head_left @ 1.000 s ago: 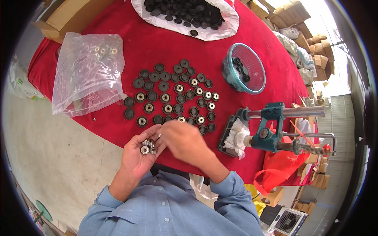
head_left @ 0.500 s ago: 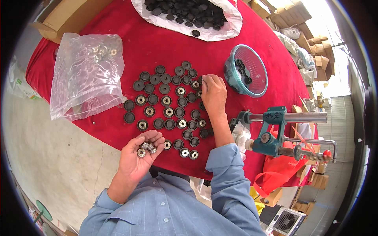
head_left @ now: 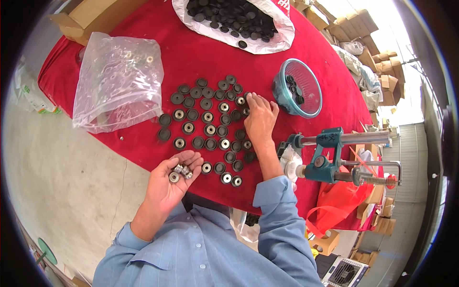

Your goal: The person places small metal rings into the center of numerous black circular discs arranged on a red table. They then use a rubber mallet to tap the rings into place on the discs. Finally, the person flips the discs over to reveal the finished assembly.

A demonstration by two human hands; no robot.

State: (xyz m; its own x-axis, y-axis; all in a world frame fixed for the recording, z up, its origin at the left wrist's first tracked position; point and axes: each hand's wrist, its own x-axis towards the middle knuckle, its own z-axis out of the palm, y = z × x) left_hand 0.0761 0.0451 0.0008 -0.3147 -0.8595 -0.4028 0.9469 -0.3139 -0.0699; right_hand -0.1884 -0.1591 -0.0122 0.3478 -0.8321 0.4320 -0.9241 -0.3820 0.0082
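Note:
My left hand (head_left: 167, 184) is cupped palm up at the table's near edge, fingers curled around several small metal ball bearings (head_left: 174, 177). Ahead of it, round black rubber caps (head_left: 206, 104) lie in loose rows on the red cloth. Some caps have a silver bearing seated in the middle, like the bearing-filled cap (head_left: 224, 144). My right hand (head_left: 261, 117) reaches to the right side of these rows, palm down, fingers spread and fingertips touching down beside a cap with a bearing (head_left: 240, 101). Its thumb and the spot under the fingertips are largely hidden.
A teal plastic basket (head_left: 319, 98) holding black caps stands at the right, with a green hand press (head_left: 330, 158) nearer me. At the far side lies a white sack (head_left: 282, 40) heaped with caps. A clear plastic bag (head_left: 119, 86) and cardboard box (head_left: 86, 21) are at left.
My right hand's fingers have spread apart from a closer pinch, staying near the same caps. My left hand still holds its bearings. The whole view has shifted slightly.

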